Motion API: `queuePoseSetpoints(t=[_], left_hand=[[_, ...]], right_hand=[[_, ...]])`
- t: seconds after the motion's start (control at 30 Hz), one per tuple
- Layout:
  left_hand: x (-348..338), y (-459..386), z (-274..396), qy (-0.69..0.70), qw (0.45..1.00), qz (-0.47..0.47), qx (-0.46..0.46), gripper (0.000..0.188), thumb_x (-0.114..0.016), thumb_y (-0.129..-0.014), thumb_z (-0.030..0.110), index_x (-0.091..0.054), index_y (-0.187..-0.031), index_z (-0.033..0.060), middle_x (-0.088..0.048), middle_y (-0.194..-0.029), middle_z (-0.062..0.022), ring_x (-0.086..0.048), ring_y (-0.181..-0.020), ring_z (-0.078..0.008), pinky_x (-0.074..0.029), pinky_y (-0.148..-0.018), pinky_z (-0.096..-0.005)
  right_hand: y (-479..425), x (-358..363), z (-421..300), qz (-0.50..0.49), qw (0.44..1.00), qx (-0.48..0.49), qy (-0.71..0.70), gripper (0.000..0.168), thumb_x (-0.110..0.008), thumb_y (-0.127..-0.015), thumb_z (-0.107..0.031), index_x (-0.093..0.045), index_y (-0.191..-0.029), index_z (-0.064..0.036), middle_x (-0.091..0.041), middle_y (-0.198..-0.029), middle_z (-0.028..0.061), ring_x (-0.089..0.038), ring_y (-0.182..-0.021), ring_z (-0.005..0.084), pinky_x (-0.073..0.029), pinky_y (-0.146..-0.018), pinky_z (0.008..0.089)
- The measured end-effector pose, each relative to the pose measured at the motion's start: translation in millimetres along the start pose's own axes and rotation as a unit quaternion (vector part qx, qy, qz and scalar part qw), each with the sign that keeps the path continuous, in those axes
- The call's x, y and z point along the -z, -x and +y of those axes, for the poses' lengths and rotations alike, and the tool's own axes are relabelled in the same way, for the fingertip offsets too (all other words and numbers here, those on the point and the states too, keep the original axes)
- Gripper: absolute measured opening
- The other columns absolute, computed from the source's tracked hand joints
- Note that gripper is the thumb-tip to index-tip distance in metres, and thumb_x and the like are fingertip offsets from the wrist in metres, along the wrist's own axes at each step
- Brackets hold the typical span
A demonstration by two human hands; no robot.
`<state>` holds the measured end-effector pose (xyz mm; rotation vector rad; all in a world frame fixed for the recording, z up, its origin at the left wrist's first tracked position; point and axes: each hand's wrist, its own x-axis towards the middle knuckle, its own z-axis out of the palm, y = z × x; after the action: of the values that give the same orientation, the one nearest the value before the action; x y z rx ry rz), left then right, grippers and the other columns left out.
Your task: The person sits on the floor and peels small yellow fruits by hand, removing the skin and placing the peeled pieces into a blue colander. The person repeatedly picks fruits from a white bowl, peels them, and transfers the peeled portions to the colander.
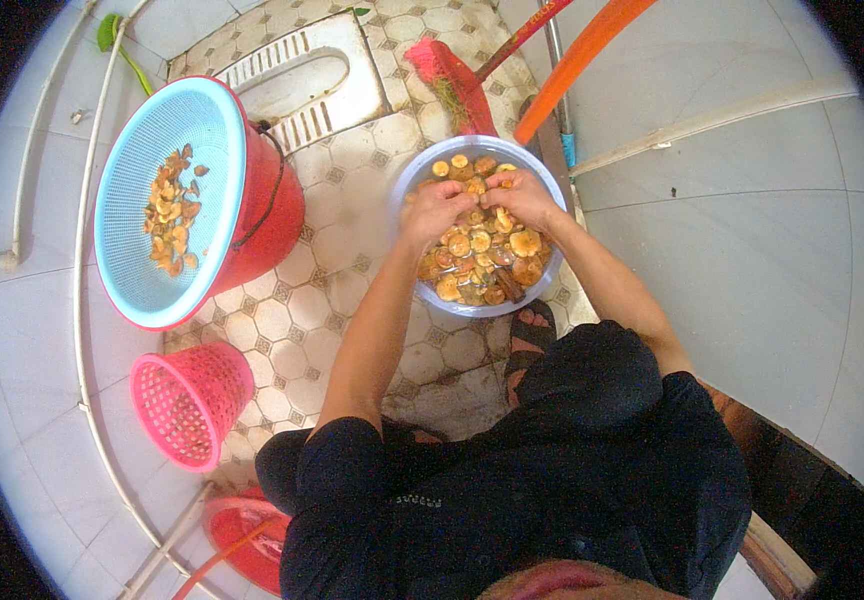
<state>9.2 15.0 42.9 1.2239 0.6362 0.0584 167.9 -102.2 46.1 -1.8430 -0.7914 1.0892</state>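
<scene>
Several orange-brown mushrooms (480, 241) float in water in a pale blue-violet plastic basin (438, 304) on the floor. My left hand (441, 211) and my right hand (523, 199) meet over the basin's far half. Between their fingertips is a small mushroom (475, 184), partly hidden by the fingers. A light-blue colander (121, 225), resting on a red bucket (271, 217), holds a heap of mushroom pieces (171, 214).
A pink perforated basket (177, 360) stands left, with a red basin (233, 517) below it. A squat toilet (361, 71) lies beyond the bucket. A red broom (469, 86) and an orange pipe (574, 71) are behind the basin. White pipes (81, 322) run along the tiled wall.
</scene>
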Motion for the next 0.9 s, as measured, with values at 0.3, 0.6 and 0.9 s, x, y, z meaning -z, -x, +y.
queuePoseSetpoints(t=[0.3, 0.6, 0.9], left_hand=[[-9.5, 10.3, 13.0, -0.084, 0.993, 0.085, -0.024, 0.011, -0.065, -0.080, 0.013, -0.066, -0.080, 0.0028, -0.061, -0.068, 0.0003, -0.055, -0.060, -0.0087, -0.044, -0.054, -0.0258], [-17.7, 19.8, 30.8, -0.222, 0.966, 0.116, -0.070, 0.018, -0.064, -0.078, 0.020, -0.069, -0.090, 0.0074, -0.067, -0.076, -0.0089, -0.063, -0.068, -0.0186, -0.049, -0.064, -0.0327], [-23.9, 13.0, 23.8, -0.310, 0.930, 0.081, -0.179, 0.029, -0.064, -0.078, 0.015, -0.065, -0.106, 0.0086, -0.066, -0.093, -0.0189, -0.064, -0.084, -0.0333, -0.050, -0.075, -0.0393]], right_hand=[[6.5, -5.8, -3.0, 0.046, 0.995, 0.078, 0.035, 0.006, -0.066, -0.073, -0.007, -0.065, -0.079, -0.006, -0.060, -0.069, -0.0030, -0.055, -0.062, 0.0056, -0.042, -0.052, 0.0215], [8.9, 1.8, 2.2, -0.052, 0.982, -0.034, -0.180, 0.020, -0.062, -0.081, -0.009, -0.060, -0.101, -0.008, -0.060, -0.078, -0.0028, -0.058, -0.061, 0.0073, -0.042, -0.042, 0.0197], [16.8, -14.6, -14.1, 0.012, 0.930, -0.121, -0.346, 0.012, -0.055, -0.091, -0.023, -0.057, -0.092, -0.011, -0.058, -0.073, -0.0011, -0.057, -0.058, 0.0085, -0.040, -0.036, 0.0189]])
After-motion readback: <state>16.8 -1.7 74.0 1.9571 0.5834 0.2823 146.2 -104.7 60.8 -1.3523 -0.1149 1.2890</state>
